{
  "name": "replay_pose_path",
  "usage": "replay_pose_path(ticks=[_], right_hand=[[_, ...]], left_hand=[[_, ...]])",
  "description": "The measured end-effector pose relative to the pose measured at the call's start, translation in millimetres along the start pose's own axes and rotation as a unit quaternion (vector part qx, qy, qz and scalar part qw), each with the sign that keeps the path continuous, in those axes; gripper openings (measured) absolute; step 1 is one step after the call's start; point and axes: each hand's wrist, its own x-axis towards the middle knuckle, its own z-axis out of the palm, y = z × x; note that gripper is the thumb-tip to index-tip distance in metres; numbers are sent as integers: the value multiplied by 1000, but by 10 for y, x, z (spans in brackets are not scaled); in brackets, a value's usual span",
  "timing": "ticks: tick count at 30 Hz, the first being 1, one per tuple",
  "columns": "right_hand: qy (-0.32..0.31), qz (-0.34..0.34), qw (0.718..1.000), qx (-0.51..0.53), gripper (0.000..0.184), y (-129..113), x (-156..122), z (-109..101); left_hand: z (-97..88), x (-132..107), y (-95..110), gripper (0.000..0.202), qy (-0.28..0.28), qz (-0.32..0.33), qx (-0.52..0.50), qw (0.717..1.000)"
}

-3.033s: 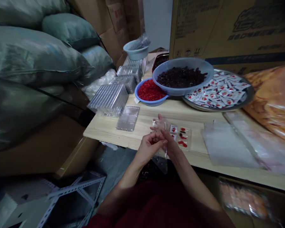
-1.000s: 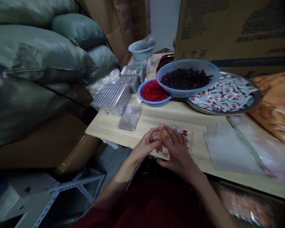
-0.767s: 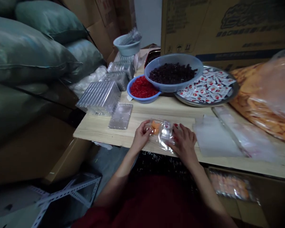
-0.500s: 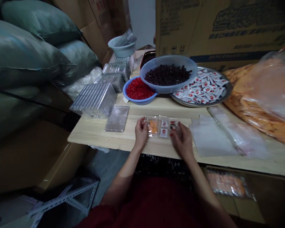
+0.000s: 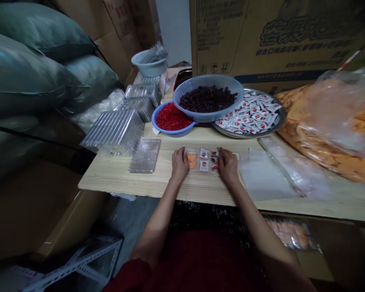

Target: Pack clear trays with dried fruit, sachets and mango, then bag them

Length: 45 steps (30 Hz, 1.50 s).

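Note:
A clear plastic tray [image 5: 196,165] lies on the wooden table, with orange pieces [image 5: 191,159] in its left part. Two small white packets [image 5: 204,159] with red print sit in the middle, one above the other. Red and dark pieces [image 5: 214,161] fill the right part. My left hand [image 5: 180,164] grips the tray's left end, and my right hand [image 5: 228,163] has its fingers closed on the right end. Left of my hands, a flat clear plastic piece [image 5: 144,155] rests on the table.
Behind the tray stand a blue bowl of red pieces [image 5: 172,117], a bowl of dark pieces [image 5: 208,98] and a metal dish of packets [image 5: 252,113]. Stacked clear trays [image 5: 114,127] are at left. Clear bags [image 5: 264,174] and a large bag of orange pieces [image 5: 331,138] lie right.
My right hand, earlier with fingers over the tray's right part, has moved to grip its right edge. The tray now looks flatter on the table. The view has shifted slightly.

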Motion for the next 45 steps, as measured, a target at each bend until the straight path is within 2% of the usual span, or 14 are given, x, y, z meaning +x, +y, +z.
replay_pose_path(ticks=[5, 8, 11, 15, 18, 21, 24, 27, 31, 34, 36, 40, 42, 45], right_hand=[[-7, 5, 1000, -19, 38, -51, -33, -54], [-24, -2, 1000, -13, 36, -116, -236, -125], [-27, -7, 1000, 1, 35, -203, -454, -161], [-11, -6, 1000, 9, 37, -305, -599, -149], [-19, -18, 1000, 12, 37, -341, -597, -123], [-29, -23, 999, -5, 36, -358, -544, -103], [-28, -9, 999, -19, 34, -372, -514, -115], [-26, -4, 999, -30, 33, -372, -591, -171], [-11, -9, 1000, 0, 33, -335, -824, -273], [0, -11, 999, 41, 34, -322, -959, -345], [0, -5, 998, 60, 34, -327, -992, -385], [8, 13, 997, 82, 34, -308, -959, -446], [6, 19, 995, 97, 33, -276, -935, -468], [-6, 23, 992, 122, 31, -236, -925, -481]], left_hand=[[-252, 23, -1, 34, -91, -20, 31, 995], [-448, -154, 39, 37, -102, 15, 85, 991], [-539, -341, 121, 49, -122, 67, 88, 986], [-496, -418, 206, 45, -148, 76, 69, 984], [-414, -358, 203, 44, -138, 75, 60, 986], [-331, -280, 162, 30, -144, 78, 46, 985], [-319, -287, 118, 26, -97, 55, 70, 991], [-427, -454, 91, 34, -59, 7, 101, 993], [-611, -831, 121, 31, -128, -26, 30, 991], [-622, -1032, 189, 29, -129, -65, -71, 987], [-570, -1077, 242, 33, -126, -138, -201, 962], [-508, -1020, 356, 57, -139, -324, -448, 821], [-547, -982, 411, 58, -167, -378, -502, 759], [-618, -988, 477, 44, -252, -435, -523, 688]])
